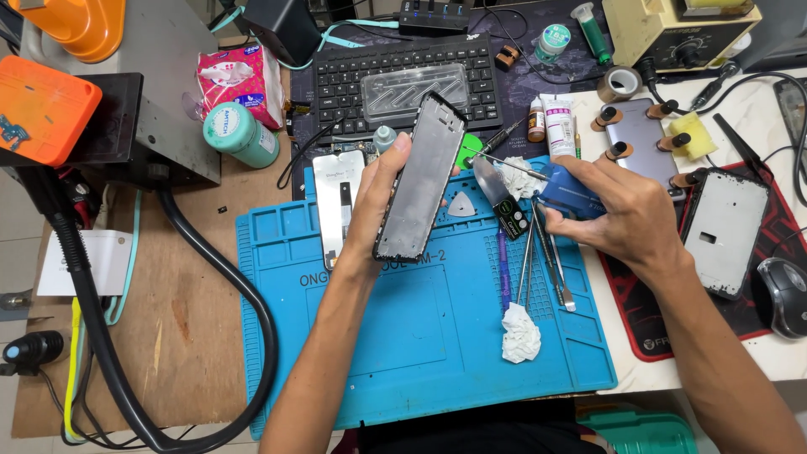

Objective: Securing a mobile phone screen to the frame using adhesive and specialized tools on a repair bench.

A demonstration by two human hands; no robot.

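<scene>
My left hand [377, 197] holds a bare phone frame [420, 178] upright and tilted, its grey inner face toward me, above the blue work mat [420, 336]. My right hand [618, 210] grips a blue tool [565, 193] with a thin metal tip that points left toward the frame's upper edge. A detached phone screen [338, 202] lies on the mat just left of my left hand. Several metal tools [538, 261] lie on the mat below my right hand, beside a crumpled white wipe [521, 334].
A black keyboard [403, 71] sits behind with a clear tray on it. Another phone body [725, 231] rests on a red mat at right, near a mouse [783, 294]. A clamped phone [643, 134], small bottles [555, 122], a teal can [239, 133] and a thick black hose [227, 277] surround the mat.
</scene>
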